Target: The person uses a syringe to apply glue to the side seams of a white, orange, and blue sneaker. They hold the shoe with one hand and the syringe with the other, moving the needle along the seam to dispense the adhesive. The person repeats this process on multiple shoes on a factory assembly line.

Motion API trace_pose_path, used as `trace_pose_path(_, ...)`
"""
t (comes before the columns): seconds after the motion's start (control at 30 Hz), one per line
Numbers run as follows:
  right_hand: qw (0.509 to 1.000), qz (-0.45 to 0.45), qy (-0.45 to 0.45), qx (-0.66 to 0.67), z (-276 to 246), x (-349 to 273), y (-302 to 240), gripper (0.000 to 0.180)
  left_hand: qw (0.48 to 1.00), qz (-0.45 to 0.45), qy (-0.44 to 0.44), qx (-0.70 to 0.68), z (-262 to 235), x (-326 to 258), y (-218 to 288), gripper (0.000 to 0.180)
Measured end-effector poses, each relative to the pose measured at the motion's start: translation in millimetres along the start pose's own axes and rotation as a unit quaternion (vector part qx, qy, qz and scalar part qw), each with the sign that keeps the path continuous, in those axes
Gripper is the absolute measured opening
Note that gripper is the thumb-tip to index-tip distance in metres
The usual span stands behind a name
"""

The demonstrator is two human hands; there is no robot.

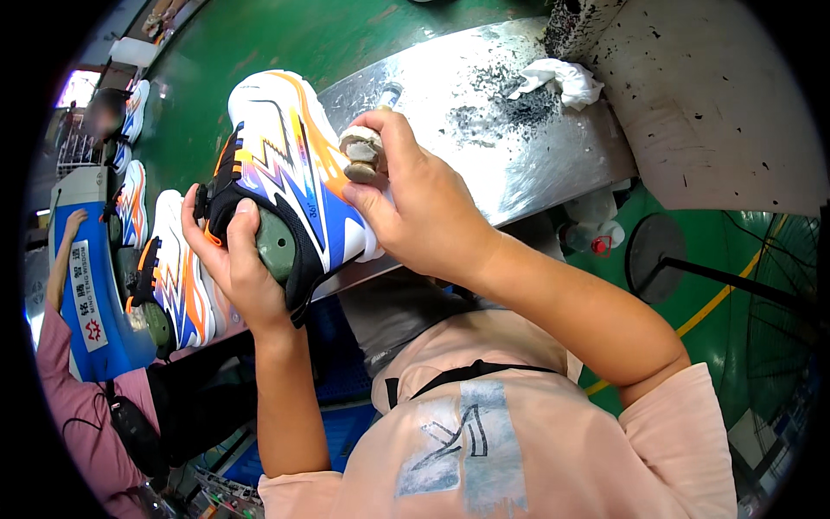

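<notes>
A white, blue and orange sneaker (290, 160) is tilted up in front of me, toe pointing away. Inside its collar sits a dark green shoe last (275, 246). My left hand (246, 268) grips the shoe by the collar and tongue, the thumb on the last. Closed beside the sole's edge, my right hand (415, 195) holds a short tool with a dirty whitish, rounded end (361, 149). That end is at the shoe's side; whether it touches is unclear. A pale cylindrical piece (391, 93) shows just beyond the right fingers.
A metal table (553, 164) with black stains lies ahead, a crumpled white cloth (562, 82) on it. More sneakers (177, 277) on lasts line up at left by a blue machine (104, 268). A co-worker in a pink shirt (73, 389) stands there. Plastic bottles (592, 235) are at right.
</notes>
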State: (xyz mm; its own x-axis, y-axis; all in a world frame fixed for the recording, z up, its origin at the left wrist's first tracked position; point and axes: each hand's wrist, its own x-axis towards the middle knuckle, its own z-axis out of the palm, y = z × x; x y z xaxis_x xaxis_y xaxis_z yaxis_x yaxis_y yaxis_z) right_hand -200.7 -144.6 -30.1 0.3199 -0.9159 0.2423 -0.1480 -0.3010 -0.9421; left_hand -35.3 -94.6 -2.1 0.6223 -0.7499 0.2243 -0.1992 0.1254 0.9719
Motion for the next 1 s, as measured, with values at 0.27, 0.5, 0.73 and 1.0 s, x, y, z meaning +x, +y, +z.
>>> trace_pose_path(0.27, 0.993, 0.045, -0.026, 0.104, -23.1, 8.5, 13.5, 0.051, 1.000, -0.008, 0.000, 0.000, -2.4, 0.8, 2.2, 0.055)
trace_pose_path(0.5, 0.996, -0.043, 0.027, -0.071, -74.5, -2.6, 43.4, 0.045, 0.999, -0.030, 0.005, 0.010, 0.2, -3.2, 5.2, 0.059)
trace_pose_path(0.73, 0.989, -0.078, -0.025, -0.119, -86.8, -11.1, 47.1, 0.046, 0.998, -0.055, -0.020, 0.010, 5.5, 0.2, 18.6, 0.063)
trace_pose_path(1.0, 0.998, 0.019, -0.060, -0.032, -91.6, -32.1, 28.1, 0.041, 0.997, -0.077, 0.003, -0.024, -2.9, 0.2, 13.7, 0.057)
